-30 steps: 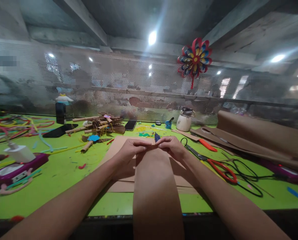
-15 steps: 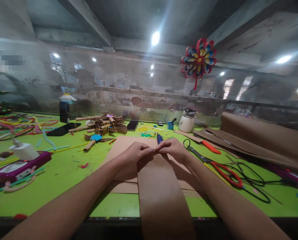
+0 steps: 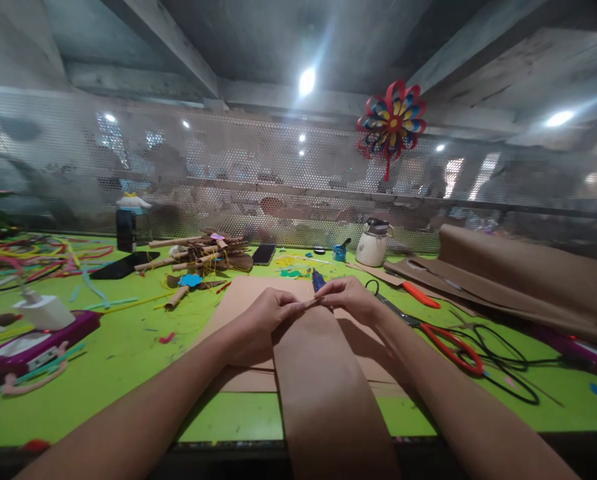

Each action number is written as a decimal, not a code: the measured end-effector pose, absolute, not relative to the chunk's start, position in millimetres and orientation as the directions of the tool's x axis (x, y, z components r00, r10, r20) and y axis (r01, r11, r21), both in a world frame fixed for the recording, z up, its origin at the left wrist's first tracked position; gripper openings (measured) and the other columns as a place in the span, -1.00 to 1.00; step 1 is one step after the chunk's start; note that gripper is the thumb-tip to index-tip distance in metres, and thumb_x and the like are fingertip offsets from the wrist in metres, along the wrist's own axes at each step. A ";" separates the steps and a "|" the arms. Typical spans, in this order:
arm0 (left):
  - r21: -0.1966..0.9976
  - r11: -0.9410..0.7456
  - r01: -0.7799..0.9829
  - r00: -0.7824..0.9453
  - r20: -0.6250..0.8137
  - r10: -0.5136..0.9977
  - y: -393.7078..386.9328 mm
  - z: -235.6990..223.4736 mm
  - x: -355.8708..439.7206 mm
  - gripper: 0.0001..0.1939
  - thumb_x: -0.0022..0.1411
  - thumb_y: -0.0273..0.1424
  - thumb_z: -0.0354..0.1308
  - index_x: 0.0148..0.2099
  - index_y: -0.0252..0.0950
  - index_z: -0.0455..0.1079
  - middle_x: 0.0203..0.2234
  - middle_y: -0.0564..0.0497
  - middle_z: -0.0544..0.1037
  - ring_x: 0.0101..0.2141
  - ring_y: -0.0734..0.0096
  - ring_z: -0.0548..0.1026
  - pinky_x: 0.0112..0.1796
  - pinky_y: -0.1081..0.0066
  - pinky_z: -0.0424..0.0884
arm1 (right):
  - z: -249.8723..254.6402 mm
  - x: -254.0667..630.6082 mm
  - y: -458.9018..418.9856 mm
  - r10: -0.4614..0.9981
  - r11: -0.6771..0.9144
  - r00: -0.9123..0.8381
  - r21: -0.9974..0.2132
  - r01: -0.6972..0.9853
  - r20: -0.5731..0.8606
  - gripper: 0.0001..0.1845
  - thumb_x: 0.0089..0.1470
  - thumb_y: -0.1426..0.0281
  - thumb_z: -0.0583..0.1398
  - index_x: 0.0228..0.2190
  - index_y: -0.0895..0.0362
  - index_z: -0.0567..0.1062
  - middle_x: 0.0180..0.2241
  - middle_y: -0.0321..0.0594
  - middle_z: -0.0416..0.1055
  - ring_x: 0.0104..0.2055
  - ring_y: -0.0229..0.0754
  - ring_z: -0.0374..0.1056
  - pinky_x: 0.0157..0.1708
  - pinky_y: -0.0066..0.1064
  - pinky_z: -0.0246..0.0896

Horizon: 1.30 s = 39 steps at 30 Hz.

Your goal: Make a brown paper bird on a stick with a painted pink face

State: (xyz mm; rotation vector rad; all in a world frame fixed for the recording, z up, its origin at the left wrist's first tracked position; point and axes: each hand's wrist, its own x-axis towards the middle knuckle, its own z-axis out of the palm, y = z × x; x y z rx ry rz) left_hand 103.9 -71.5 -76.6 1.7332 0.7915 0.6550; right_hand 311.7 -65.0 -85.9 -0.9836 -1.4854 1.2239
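Note:
A long strip of brown kraft paper runs from the table's front edge up to my hands, its far end narrowly folded or rolled. My left hand pinches the left part of that end, and my right hand pinches the right part. Beneath the strip lie flat sheets of brown paper. Just beyond my right fingers lies a dark blue pointed tube, partly hidden by the hand. Scissors with orange handles rest to the right of my right forearm.
On the right are a knife with an orange handle, black cable and large brown paper. A white jug stands at the back. Leftward lie rolled paper sticks, a phone and a purple power strip.
The paper's far edge shows a little more of a narrow fold between my fingers, and my hands are slightly further apart. The whole view has shifted slightly.

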 end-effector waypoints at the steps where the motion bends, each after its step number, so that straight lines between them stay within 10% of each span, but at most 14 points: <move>1: 0.951 -0.227 0.208 0.623 0.050 0.781 -71.5 -75.9 103.9 -0.61 0.10 -0.07 0.11 -0.45 -0.34 0.35 -0.64 0.10 0.29 -0.62 0.56 0.13 -0.59 0.49 0.02 | -85.1 313.9 -64.6 0.958 0.172 -0.235 -0.985 0.014 0.164 -0.79 -0.37 0.44 0.37 -0.52 0.22 0.60 -0.63 -0.28 0.43 -0.60 -0.36 0.23 -0.51 -0.44 0.14; 9: 0.883 -0.346 0.317 0.553 0.124 0.824 -63.5 -78.6 108.0 -0.61 0.08 -0.09 0.09 -0.49 -0.34 0.31 -0.67 0.13 0.23 -0.64 0.56 0.11 -0.60 0.49 0.00 | -71.0 320.0 -71.7 0.920 0.176 -0.344 -0.982 -0.064 0.187 -0.69 -0.22 0.38 0.29 -0.32 0.18 0.57 -0.37 -0.16 0.48 -0.34 -0.21 0.36 -0.34 -0.37 0.22; 16: 0.761 -0.510 0.402 0.568 0.229 0.790 -56.7 -81.1 109.1 -0.64 0.13 -0.16 0.05 -0.49 -0.37 0.37 -0.65 0.08 0.31 -0.59 0.52 0.19 -0.57 0.49 0.07 | -72.7 300.2 -75.9 0.943 0.267 -0.272 -0.920 0.287 0.189 -0.75 -0.25 0.29 0.34 -0.57 0.25 0.52 -0.63 -0.31 0.36 -0.55 -0.34 0.20 -0.51 -0.47 0.03; 31: 0.947 0.262 -0.184 0.741 -0.042 0.670 -88.0 -73.7 108.6 -0.73 0.09 -0.28 0.23 -0.27 -0.42 0.45 -0.36 -0.17 0.50 -0.36 0.32 0.45 -0.28 0.35 0.31 | -78.2 310.3 -69.9 0.957 0.186 -0.254 -0.970 0.157 0.143 -0.69 -0.35 0.25 0.39 -0.57 0.24 0.55 -0.70 -0.34 0.32 -0.62 -0.38 0.14 -0.55 -0.47 -0.02; 39: 0.996 0.089 0.002 0.584 -0.073 0.808 -81.9 -75.1 114.4 -0.68 -0.06 -0.21 0.30 -0.44 -0.43 0.45 -0.54 -0.09 0.49 -0.49 0.34 0.40 -0.45 0.40 0.25 | -77.9 318.6 -64.9 0.959 0.151 -0.267 -0.971 0.186 0.098 -0.68 -0.38 0.25 0.40 -0.58 0.25 0.55 -0.72 -0.34 0.31 -0.63 -0.39 0.14 -0.57 -0.48 -0.02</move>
